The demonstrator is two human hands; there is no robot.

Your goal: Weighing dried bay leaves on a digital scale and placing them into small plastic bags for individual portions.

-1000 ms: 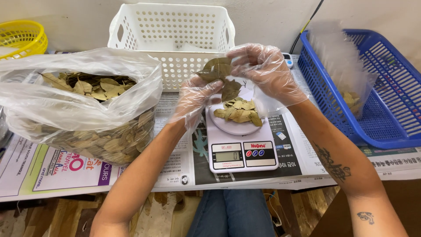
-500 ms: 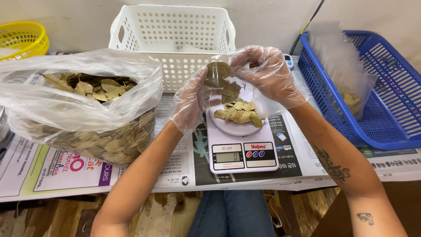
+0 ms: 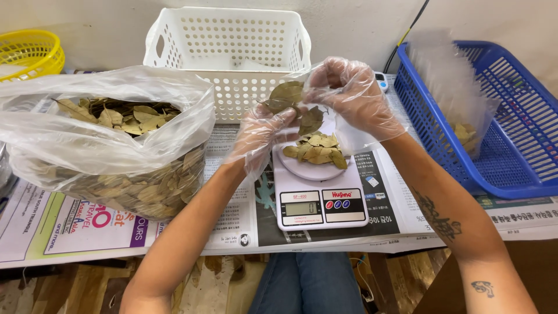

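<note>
The yellow basket (image 3: 26,53) at the far left is cut off by the edge. The see-through bags (image 3: 450,87) in the blue basket (image 3: 523,168) look blurry; that basket's right side is cut off

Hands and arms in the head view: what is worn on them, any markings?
Both the left hand and the right hand wear thin, clear, loose, crinkled plastic gloves. The forearms are bare, without sleeves. The right forearm carries two dark tattoos.

head view | looks steeply down, close | faces table edge (image 3: 325,247)
</note>
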